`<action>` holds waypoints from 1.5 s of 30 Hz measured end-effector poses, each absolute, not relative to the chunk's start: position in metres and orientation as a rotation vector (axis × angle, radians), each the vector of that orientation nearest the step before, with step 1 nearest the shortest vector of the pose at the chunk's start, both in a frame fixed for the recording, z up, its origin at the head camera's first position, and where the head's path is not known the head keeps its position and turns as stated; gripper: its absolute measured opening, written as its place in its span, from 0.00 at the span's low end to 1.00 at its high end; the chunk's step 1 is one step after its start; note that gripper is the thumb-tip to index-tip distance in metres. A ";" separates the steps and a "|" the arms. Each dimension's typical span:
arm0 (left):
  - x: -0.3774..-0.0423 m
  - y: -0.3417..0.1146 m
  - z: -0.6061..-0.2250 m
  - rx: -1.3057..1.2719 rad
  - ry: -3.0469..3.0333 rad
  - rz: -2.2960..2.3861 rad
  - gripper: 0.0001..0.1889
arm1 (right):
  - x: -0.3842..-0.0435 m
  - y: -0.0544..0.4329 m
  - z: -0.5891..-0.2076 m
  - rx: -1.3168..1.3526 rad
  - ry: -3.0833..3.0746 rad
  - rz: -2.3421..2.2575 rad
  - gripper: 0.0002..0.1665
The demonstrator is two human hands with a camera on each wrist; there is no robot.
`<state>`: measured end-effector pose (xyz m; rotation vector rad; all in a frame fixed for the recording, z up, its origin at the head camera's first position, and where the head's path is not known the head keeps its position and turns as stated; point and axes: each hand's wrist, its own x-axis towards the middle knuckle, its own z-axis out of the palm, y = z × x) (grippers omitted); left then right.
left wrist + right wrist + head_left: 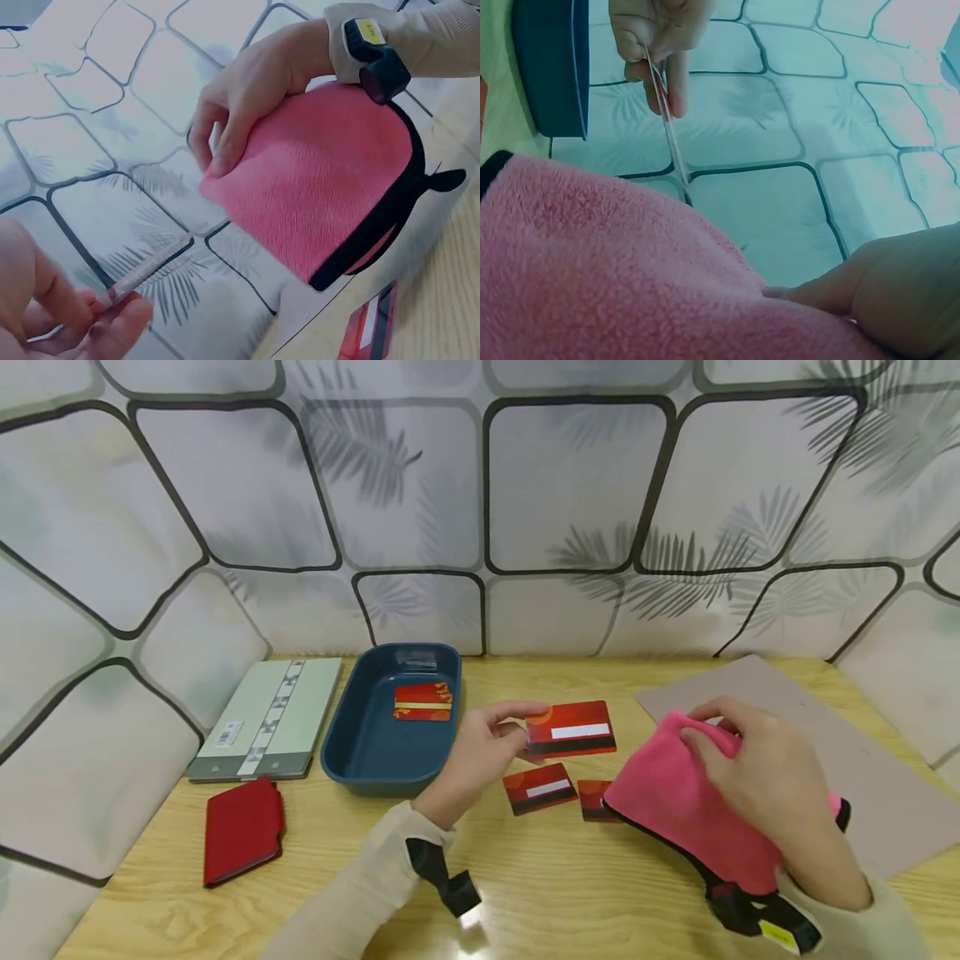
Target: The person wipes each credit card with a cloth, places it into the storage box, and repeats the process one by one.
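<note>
Card (573, 729) in left grip (478, 756)

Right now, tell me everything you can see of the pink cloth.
The pink cloth looks soft and plush, with a fuzzy pile and black edging; a small black tab sticks out from that edge. The right hand pinches it near the top, and it drapes in folds below the fingers. In the head view, it hides one end of a red card lying on the table. Whether it touches the table, I can't tell.
</note>
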<state>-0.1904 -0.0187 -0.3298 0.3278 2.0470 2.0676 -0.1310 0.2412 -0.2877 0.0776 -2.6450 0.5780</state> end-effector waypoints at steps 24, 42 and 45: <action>-0.191 -0.015 -0.339 0.303 2.014 2.118 0.07 | -0.128 0.241 -0.285 0.098 -2.653 0.582 0.10; -0.182 -0.004 -0.349 0.506 1.923 2.098 0.25 | -0.129 0.218 -0.292 0.520 -2.660 0.814 0.13; -0.182 -0.004 -0.349 0.583 1.889 2.057 0.25 | -0.131 0.217 -0.294 0.528 -2.681 0.863 0.12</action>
